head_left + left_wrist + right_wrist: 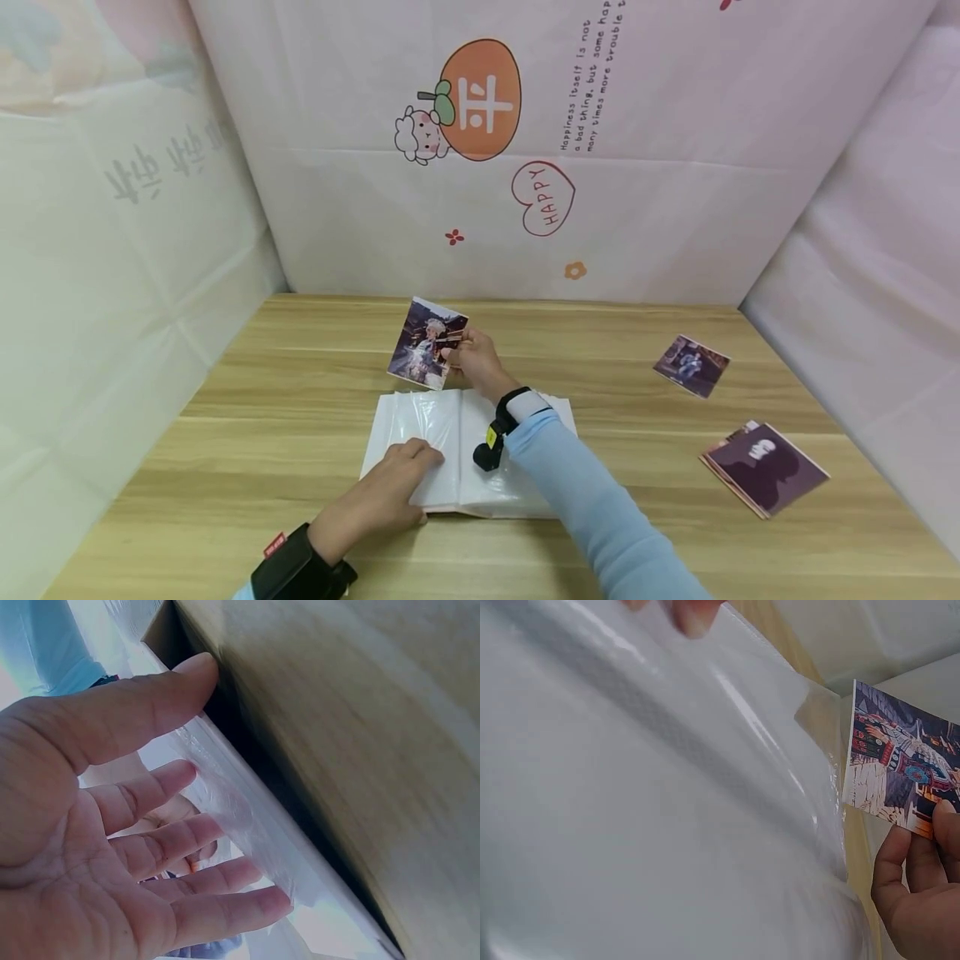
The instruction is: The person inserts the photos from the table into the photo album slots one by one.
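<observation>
An open photo album [480,492] with clear plastic sleeves over white pages lies on the table. My right hand [477,358] pinches a photo [423,346] by its right edge, just beyond the album's far edge. In the right wrist view the photo [900,761] stands past the clear sleeve [821,735], thumb on its printed face. On the left page rests my left hand [393,483], its fingers fairly straight. The left wrist view shows the left hand's fingers [217,907] on the plastic and its thumb at the album's near edge.
On the right side of the table [247,467] lie a single photo [692,367] and a small stack of photos [767,471]. Printed white cloth [337,225] stands behind the table, with more white cloth on both sides.
</observation>
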### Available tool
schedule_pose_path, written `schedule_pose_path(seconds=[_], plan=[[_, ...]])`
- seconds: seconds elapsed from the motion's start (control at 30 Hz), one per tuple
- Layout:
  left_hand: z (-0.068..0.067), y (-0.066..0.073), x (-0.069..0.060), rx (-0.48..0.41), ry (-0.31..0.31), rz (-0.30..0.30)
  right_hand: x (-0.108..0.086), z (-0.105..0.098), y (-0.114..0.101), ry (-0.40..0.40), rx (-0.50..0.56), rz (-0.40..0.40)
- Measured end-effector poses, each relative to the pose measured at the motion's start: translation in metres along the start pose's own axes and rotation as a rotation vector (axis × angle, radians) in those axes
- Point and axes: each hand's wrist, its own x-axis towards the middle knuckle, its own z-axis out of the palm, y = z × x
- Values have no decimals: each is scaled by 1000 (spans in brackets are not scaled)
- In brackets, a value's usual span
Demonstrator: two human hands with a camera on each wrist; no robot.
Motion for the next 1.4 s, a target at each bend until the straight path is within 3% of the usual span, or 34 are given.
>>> schedule_pose_path(seconds=[0.23, 0.43, 0.63, 0.8, 1.13, 1.4], plan=[[-1, 0, 0, 2, 5, 10, 0, -6, 2, -6, -105, 16], [-1, -2, 0, 1, 8, 15, -1, -8, -3, 0, -220, -53], [-1, -4, -1, -13, 5, 3, 0, -5, -6, -7, -266, -124], [-2, -5, 0, -28, -36, -26, 1, -3, -8, -19, -340, -169], [-4, -4, -2, -27, -72, -21, 3, -5, -7, -56, -377, -152], [-2, -3, -2, -16, -68, -21, 0, -2, -6, -75, -480, -152]])
